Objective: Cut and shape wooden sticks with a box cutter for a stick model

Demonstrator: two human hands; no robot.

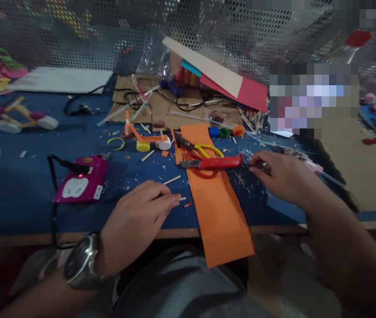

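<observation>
My left hand (144,212), with a watch (84,260) on the wrist, is closed at the table's front, and a short pale stick (182,198) pokes out from its fingertips. Another pale stick (172,180) lies just beyond the knuckles. On the right, my right hand (270,170) has thumb and fingers pinched together; what is between them is too small to make out. Close to those fingertips lies a red utility knife (221,162), blade pointing left, on top of yellow-and-orange-handled scissors (204,149). Both rest on orange paper strips (219,216) that overhang the table edge.
A small orange model (148,138) with yellow and white wheels stands behind my left hand. Left of it are a magenta power strip (82,181) and a wooden stick car (20,115). Cardboard (171,115), coloured bottle caps (223,132) and scraps lie behind.
</observation>
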